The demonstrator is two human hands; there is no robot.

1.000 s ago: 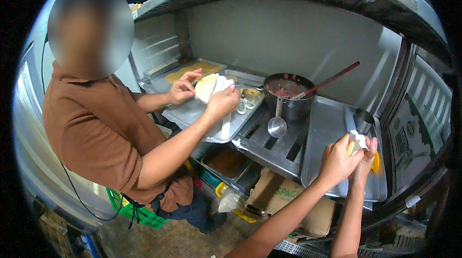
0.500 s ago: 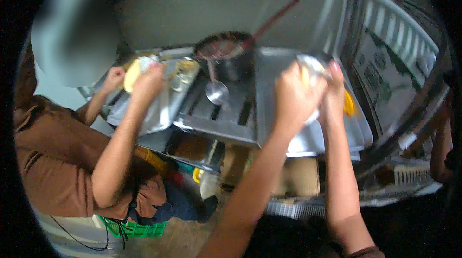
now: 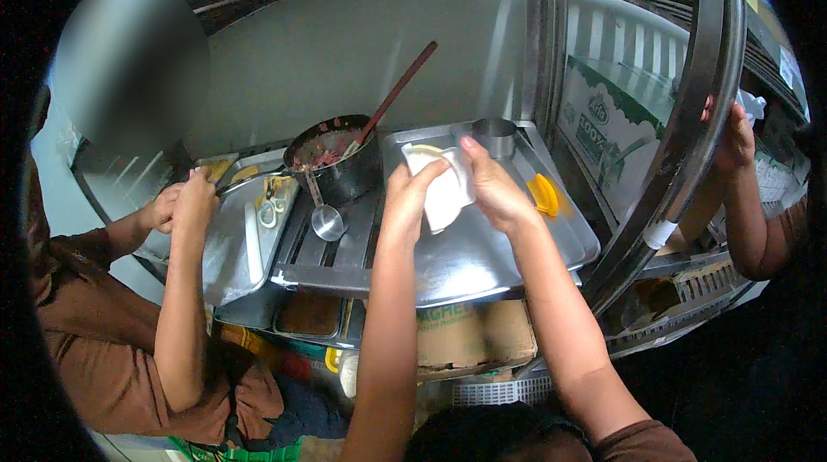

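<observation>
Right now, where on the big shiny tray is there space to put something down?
The tray is bare along its near edge, below both hands holding the white wrapper, and between the right hand and the orange scraper. The far side is crowded: metal cup, pot, ladle.

Both hands raised together, forearms up from lower edge.
Left hand [image 3: 412,195] fingers curled, thumb side toward right hand, grip closed on something white. Right hand [image 3: 493,186] just beside it, index finger straight and pointing up, other fingers bent in a pinch. Both forearms bare, elbows low, wrists nearly touching height-wise.
</observation>
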